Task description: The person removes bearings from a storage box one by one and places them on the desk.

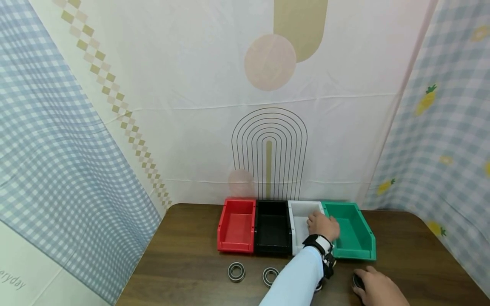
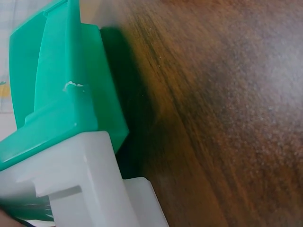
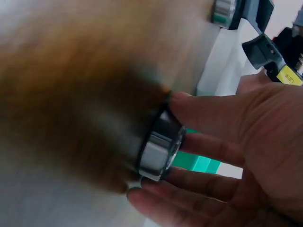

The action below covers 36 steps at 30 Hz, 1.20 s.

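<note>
My left hand reaches over the white bin, near its border with the green bin. In the left wrist view, a shiny curved metal bearing shows by the fingers at the lower left corner; most of that hand is out of frame. My right hand is low on the right, in front of the green bin. Its thumb and fingers pinch a steel ball bearing by its edge, close over the table. In the head view this bearing looks dark and is partly hidden by the fingers.
A red bin and a black bin stand left of the white one, against the cloth backdrop. More bearings lie in front on the wooden table, some partly covered by the left sleeve.
</note>
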Tool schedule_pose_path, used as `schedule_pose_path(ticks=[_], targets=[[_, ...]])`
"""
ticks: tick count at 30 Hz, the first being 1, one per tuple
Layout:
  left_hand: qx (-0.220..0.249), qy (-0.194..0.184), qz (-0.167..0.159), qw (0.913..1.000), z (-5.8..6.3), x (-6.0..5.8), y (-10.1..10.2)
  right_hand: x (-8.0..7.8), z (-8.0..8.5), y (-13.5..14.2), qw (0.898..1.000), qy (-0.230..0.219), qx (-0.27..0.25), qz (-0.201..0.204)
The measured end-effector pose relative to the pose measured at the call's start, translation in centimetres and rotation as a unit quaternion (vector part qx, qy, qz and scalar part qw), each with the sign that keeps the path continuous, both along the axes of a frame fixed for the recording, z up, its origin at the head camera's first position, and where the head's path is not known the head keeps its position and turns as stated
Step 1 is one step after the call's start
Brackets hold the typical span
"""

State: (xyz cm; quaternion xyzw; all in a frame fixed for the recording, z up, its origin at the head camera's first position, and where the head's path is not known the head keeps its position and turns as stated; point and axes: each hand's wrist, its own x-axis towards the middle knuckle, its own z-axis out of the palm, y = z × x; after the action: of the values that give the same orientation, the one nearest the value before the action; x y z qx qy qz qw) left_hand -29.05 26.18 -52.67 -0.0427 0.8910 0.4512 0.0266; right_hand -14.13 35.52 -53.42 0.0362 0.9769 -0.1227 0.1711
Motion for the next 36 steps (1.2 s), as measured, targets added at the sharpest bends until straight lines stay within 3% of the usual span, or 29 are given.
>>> schedule_pose_path(ticks=[13, 30, 36], targets=[[0.017, -0.001, 0.002, 0.9999, -1.0, -0.2, 0.1, -0.2, 0.0, 0.1, 1.000, -0.012, -0.004, 0.016], [0.021, -0.001, -0.008, 0.9997, 0.8, 0.7, -0.5, 0.5, 1.3, -1.3, 1.000, 0.000, 0.008, 0.006], [0.027, -0.015, -0.011, 0.9995, 0.7, 0.6, -0.8, 0.6, 1.2, -1.7, 1.000, 0.005, 0.012, 0.004]])
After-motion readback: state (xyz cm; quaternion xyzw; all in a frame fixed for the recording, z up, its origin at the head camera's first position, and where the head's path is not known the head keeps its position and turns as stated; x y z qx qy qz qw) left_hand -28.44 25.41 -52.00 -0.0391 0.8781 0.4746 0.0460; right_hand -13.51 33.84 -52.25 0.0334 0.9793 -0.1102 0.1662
